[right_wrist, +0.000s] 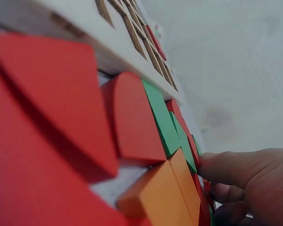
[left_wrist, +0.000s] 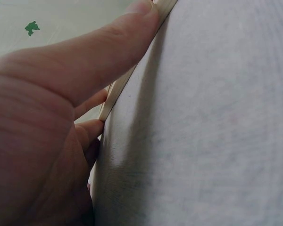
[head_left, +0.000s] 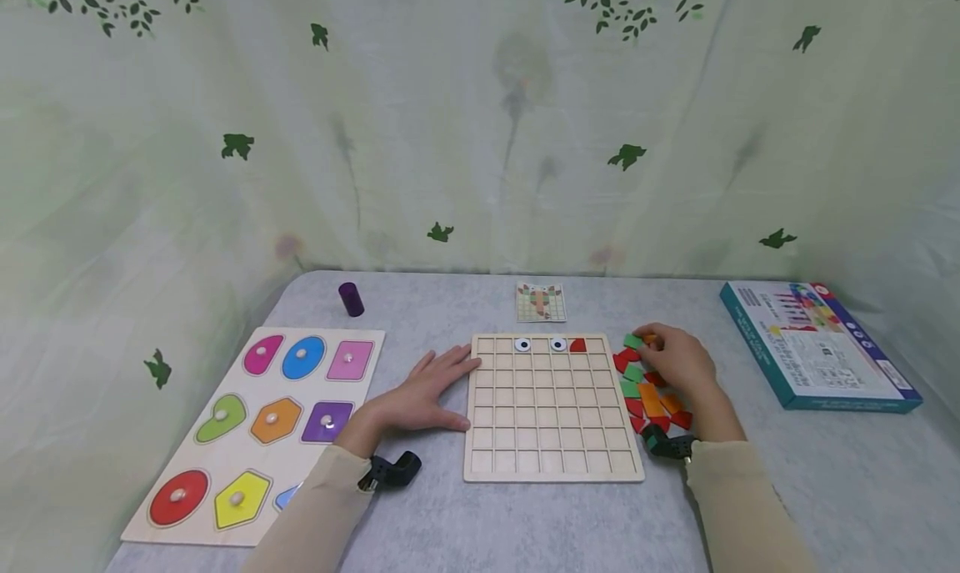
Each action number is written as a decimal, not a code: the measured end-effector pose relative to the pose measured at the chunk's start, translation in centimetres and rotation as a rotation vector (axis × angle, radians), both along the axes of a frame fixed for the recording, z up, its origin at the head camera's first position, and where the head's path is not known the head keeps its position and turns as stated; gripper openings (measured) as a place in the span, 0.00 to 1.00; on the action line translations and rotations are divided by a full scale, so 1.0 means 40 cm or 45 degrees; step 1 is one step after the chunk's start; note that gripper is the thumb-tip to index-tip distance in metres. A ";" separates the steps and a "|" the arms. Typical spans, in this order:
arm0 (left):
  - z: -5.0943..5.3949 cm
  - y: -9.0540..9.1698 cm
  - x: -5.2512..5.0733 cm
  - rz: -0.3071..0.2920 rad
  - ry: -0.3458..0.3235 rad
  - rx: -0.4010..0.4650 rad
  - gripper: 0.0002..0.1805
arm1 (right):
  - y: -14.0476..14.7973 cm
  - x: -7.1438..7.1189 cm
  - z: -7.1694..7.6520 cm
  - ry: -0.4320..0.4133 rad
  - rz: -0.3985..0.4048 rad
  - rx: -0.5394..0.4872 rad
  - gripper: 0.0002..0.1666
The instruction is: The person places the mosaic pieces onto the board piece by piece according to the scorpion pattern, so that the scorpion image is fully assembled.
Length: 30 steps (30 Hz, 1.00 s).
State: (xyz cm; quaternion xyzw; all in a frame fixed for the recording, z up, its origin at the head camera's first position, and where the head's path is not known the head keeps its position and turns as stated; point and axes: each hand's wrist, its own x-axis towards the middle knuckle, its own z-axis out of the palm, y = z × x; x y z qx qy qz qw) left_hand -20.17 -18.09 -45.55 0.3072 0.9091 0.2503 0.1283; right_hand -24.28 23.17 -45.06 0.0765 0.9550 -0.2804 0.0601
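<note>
A square wooden grid board (head_left: 551, 398) lies flat on the table. Two eye tiles and a red quarter-round piece (head_left: 577, 345) sit in its top row. My left hand (head_left: 423, 394) rests at the board's left edge, fingers and thumb spread and touching it; the left wrist view shows the thumb on the rim. To the right of the board is a loose pile of red, green and orange blocks (head_left: 651, 399). My right hand (head_left: 681, 360) reaches into the pile's far end, bent fingers beside a green block (head_left: 632, 340). Its fingertips are partly hidden, so a grip cannot be confirmed.
A small pattern card (head_left: 541, 304) lies behind the board. On the left is a knobbed shape puzzle (head_left: 281, 402), partly under my left forearm. A dark purple cylinder (head_left: 351, 299) stands at the back left. A flat teal-edged box (head_left: 821, 348) lies at the right.
</note>
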 end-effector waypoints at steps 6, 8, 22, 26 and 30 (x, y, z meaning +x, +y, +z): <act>-0.003 0.002 -0.002 0.009 -0.010 -0.006 0.53 | -0.001 0.002 0.000 -0.012 -0.022 -0.040 0.24; -0.003 0.002 -0.002 0.011 -0.012 -0.005 0.53 | 0.000 0.003 0.002 -0.017 -0.025 -0.053 0.25; -0.004 0.000 -0.002 0.006 0.002 0.003 0.53 | -0.001 0.003 0.018 -0.008 -0.022 -0.105 0.24; -0.004 0.000 -0.002 0.007 -0.003 0.003 0.53 | 0.001 0.001 0.019 0.045 -0.020 -0.117 0.24; -0.002 0.001 -0.001 0.009 -0.006 0.005 0.54 | 0.000 0.002 0.020 0.073 -0.021 -0.141 0.24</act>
